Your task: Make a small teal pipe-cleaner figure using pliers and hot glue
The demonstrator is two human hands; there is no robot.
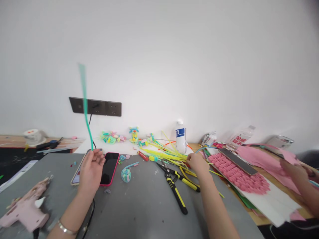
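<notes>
My left hand (pixel 92 167) is raised over two phones, its fingertips pinching the lower end of a green pipe cleaner (pixel 85 108). The upper part of that stem stands up in front of the wall and is smeared by motion. My right hand (pixel 198 163) reaches into a bundle of yellow pipe cleaners (pixel 171 155), fingers curled and pressed together; what lies in them is hidden. Just left of that hand lie pliers with yellow-and-black handles (pixel 175 189), jaws toward the bundle. A small blue coiled piece (pixel 126 175) rests on the grey mat (pixel 139 209) between my hands.
A pink glue gun (pixel 27 207) lies at left, near the pink-cased phone (pixel 109 168) and a pale phone (pixel 77 176). Small pipe-cleaner figures (pixel 134 134) and a bottle (pixel 180 137) stand by the wall. Right, a phone (pixel 236 161) rests on pink braiding (pixel 254 184); another person's hand (pixel 294 171) works there.
</notes>
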